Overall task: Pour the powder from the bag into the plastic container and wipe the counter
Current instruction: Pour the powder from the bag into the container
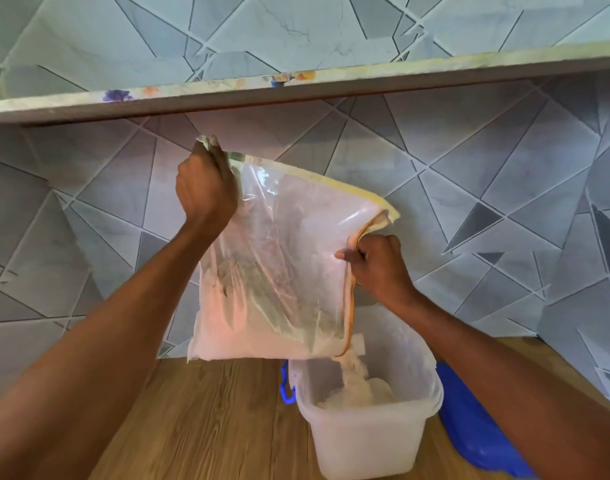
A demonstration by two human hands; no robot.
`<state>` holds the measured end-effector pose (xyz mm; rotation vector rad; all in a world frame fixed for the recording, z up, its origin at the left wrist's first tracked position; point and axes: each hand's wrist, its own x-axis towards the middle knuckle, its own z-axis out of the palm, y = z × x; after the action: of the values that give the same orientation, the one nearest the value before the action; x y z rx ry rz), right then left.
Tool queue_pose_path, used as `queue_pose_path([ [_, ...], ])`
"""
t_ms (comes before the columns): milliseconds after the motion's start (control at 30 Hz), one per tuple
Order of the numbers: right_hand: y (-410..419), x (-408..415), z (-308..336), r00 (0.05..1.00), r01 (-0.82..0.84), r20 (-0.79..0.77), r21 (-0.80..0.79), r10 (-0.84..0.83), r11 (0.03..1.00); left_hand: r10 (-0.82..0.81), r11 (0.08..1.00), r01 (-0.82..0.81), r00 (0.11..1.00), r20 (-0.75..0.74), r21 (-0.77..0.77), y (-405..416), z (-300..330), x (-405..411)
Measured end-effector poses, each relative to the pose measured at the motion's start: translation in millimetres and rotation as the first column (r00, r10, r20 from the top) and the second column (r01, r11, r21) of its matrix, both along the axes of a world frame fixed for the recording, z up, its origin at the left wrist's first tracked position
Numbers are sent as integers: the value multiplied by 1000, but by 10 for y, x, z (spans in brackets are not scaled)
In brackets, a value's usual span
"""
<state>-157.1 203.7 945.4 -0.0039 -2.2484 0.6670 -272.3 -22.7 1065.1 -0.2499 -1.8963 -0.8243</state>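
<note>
A clear plastic bag (282, 271) with pale powder hangs tilted over the counter. My left hand (204, 188) grips its raised upper corner. My right hand (379, 265) pinches the bag's open edge lower down on the right. Powder (353, 372) streams from the bag's bottom right corner into a translucent white plastic container (369, 441) standing on the wooden counter (206, 420). A small heap of powder lies inside the container. My right forearm crosses over the container's right side.
A blue lid (476, 434) lies on the counter right of the container, partly under my right arm. A blue clip (286, 389) shows at the container's left. A tiled wall rises behind, with a shelf edge (296, 88) overhead.
</note>
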Motion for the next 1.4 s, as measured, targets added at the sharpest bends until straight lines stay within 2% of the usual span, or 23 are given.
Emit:
queue_pose_path([
  [67, 41, -14, -12, 1000, -6, 20, 29, 5, 1000, 8, 1000, -8, 1000, 14, -11, 7, -17, 3],
  [167, 76, -43, -42, 999, 39, -24, -101, -41, 994, 11, 999, -11, 1000, 19, 35, -57, -15, -66],
  [267, 71, -4, -93, 999, 4, -36, -47, -6, 999, 2, 1000, -2, 1000, 13, 17, -68, -47, -80],
  [400, 198, -39, -181, 996, 18, -86, -175, -34, 984, -18, 999, 17, 999, 42, 31, -118, -34, -132],
  [500, 182, -5, -151, 999, 3, -46, -153, -10, 988, -34, 999, 34, 999, 33, 0, -114, -31, -128],
  [600, 162, -2, -132, 996, 3, -91, -197, -22, 980, -32, 999, 31, 999, 40, 12, -130, -20, -136],
  [700, 142, -39, -127, 1000, 11, -20, -171, -15, 985, -41, 999, 41, 999, 23, 9, -111, -36, -141],
  [833, 205, -70, -104, 996, 13, -88, -204, -31, 979, -7, 1000, 5, 999, 41, 28, -134, -36, -138],
  [933, 226, -57, -141, 999, 3, -47, -130, -9, 992, -18, 1000, 18, 999, 27, -6, -119, -64, -94],
  [1067, 300, -65, -185, 995, 19, -95, -199, -39, 980, -3, 1000, 3, 999, 35, -18, -109, -66, -103],
  [1200, 302, -12, -223, 998, 58, -24, -248, -66, 967, -33, 999, 33, 999, 20, -17, -54, -61, -53],
  [1267, 268, 77, -239, 991, 20, -111, -406, -71, 914, -39, 999, 39, 999, -12, -7, -7, -60, -20],
  [1333, 186, 155, -216, 956, -29, -259, -549, -137, 835, -55, 998, 56, 998, -30, 9, 31, -62, -6],
  [1400, 100, 182, -170, 881, -19, -401, -561, -251, 827, -73, 997, 73, 997, -27, 22, 79, -57, 3],
])
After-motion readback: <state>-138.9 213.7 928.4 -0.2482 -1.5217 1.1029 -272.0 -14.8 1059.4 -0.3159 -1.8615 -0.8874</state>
